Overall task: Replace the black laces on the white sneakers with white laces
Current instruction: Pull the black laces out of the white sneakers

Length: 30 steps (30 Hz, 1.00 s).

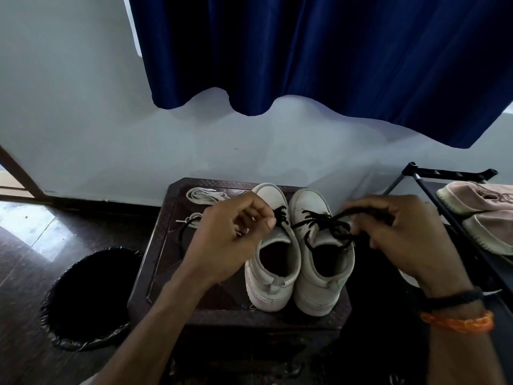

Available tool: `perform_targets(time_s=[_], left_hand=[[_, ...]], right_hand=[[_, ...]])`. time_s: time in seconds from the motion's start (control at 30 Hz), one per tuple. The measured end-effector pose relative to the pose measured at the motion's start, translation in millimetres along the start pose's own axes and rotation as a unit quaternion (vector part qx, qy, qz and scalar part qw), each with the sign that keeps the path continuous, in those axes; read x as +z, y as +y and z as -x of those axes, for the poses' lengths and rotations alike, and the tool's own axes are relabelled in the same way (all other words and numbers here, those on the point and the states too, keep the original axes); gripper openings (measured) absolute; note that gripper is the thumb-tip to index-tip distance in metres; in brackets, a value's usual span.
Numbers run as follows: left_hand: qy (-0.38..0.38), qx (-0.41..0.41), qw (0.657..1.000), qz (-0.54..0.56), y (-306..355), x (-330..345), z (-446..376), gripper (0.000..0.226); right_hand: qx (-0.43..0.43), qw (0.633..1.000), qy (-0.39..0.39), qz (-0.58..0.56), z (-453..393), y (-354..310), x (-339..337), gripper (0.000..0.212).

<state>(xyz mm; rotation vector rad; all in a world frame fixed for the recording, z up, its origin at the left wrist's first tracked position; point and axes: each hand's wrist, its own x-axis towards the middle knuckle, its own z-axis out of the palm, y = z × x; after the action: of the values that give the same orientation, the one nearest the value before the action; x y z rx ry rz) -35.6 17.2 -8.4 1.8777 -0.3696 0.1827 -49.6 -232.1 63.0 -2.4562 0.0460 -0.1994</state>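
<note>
Two white sneakers stand side by side on a dark stool [161, 262], toes toward the wall. The left sneaker [273, 262] and the right sneaker [319, 276] both carry black laces [324, 226]. My left hand [230, 237] pinches a black lace end above the left sneaker's tongue. My right hand [402, 234] grips the other black lace strand, pulled to the right over the right sneaker. White laces [204, 195] lie bundled at the stool's far left corner, with a second white bundle [194, 219] just in front, partly hidden by my left hand.
A bin lined with a black bag [91, 298] stands on the dark floor left of the stool. A black shoe rack [444, 190] at the right holds pink shoes [483, 207]. A blue curtain [319, 51] hangs above against the pale wall.
</note>
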Motion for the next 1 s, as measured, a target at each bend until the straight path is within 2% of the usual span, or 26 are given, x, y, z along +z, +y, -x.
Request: perform_targets(time_s=[0.07,0.1,0.2,0.23,0.33,0.37,0.43,0.5,0.7,0.8,0.9,1.0], left_hand=[[0.012,0.085,0.985,-0.150,-9,10,0,0.011],[0.007,0.105,0.977,-0.185,-13,14,0,0.014],[-0.001,0.094,0.972,-0.216,-19,26,-2,0.023],[0.000,0.092,0.970,-0.223,-19,28,-4,0.024],[0.006,0.091,0.968,-0.234,-20,30,-7,0.025],[0.011,0.090,0.967,-0.239,-22,30,-8,0.025],[0.019,0.100,0.959,-0.264,-24,31,-8,0.027],[0.028,0.111,0.950,-0.290,-25,32,-8,0.027],[0.045,0.127,0.953,-0.270,-25,33,-10,0.013],[0.075,0.078,0.978,-0.178,-24,30,-8,0.012],[0.106,0.027,0.988,-0.107,-20,25,-8,0.015],[0.094,0.059,0.984,-0.137,-15,24,-8,0.018]], right_hand=[[0.033,0.995,-0.058,0.071,1,2,-1,0.028],[0.041,0.990,-0.081,0.107,2,2,-3,0.030],[0.029,0.978,-0.121,0.165,6,0,-9,0.045],[0.010,0.981,-0.116,0.156,7,-1,-9,0.045],[-0.048,0.993,-0.055,0.097,9,-14,12,0.015],[-0.064,0.992,-0.037,0.099,10,-19,23,0.012],[-0.092,0.987,-0.026,0.129,11,-23,49,0.024],[-0.108,0.981,-0.010,0.163,12,-25,67,0.027],[-0.083,0.976,0.053,0.196,8,-18,79,0.028],[-0.053,0.988,0.042,0.141,8,-16,80,0.026],[-0.033,0.995,0.040,0.088,7,-13,81,0.021],[-0.042,0.995,0.046,0.078,6,-10,82,0.021]])
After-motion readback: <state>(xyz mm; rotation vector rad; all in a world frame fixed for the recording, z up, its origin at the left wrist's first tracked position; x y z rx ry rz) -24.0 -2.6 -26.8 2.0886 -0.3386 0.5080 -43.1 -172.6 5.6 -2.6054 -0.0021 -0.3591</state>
